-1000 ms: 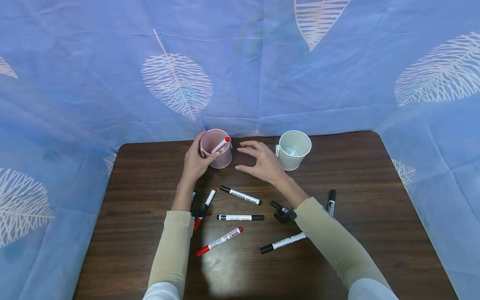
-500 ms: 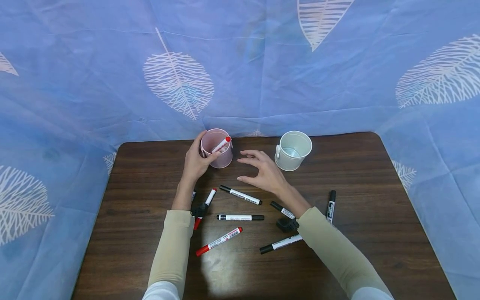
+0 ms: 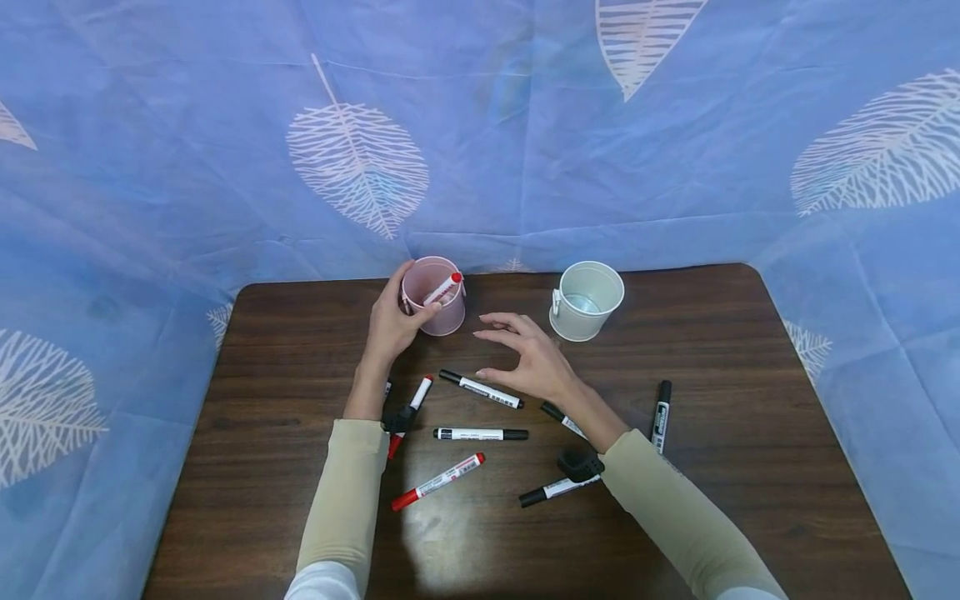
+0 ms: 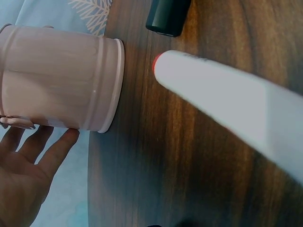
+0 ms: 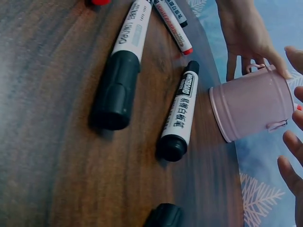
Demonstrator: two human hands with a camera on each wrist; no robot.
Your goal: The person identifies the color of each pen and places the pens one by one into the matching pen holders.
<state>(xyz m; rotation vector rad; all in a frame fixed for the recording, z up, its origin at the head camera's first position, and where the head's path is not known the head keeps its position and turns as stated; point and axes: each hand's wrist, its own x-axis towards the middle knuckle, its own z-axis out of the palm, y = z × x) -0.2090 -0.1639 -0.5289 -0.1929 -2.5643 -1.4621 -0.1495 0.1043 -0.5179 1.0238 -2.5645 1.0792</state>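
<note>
My left hand [image 3: 394,321] holds the small pink bucket [image 3: 442,323] at the table's back edge, fingers along its left side and thumb across its front. A red-capped marker [image 3: 444,288] leans inside that bucket. In the left wrist view, fingertips touch the bucket's side [image 4: 52,78] near its handle lug. My right hand [image 3: 534,358] hovers with spread, slightly bent fingers, holding nothing. Just beneath its thumb lies a black-capped whiteboard marker [image 3: 487,392]; in the right wrist view, this marker [image 5: 182,106] points toward the pink bucket. A pale green bucket [image 3: 583,321] stands to the right.
Across the dark wooden table [image 3: 262,467] lie several more markers: a black one [image 3: 480,435], a red one [image 3: 442,482], another red one [image 3: 422,393] under the left wrist, and black ones near the right forearm [image 3: 660,425]. A blue leaf-patterned cloth [image 3: 480,167] hangs behind.
My right hand has drawn back toward the front and slightly right, away from the pink bucket and over the nearest black marker. The left hand stays on the bucket.
</note>
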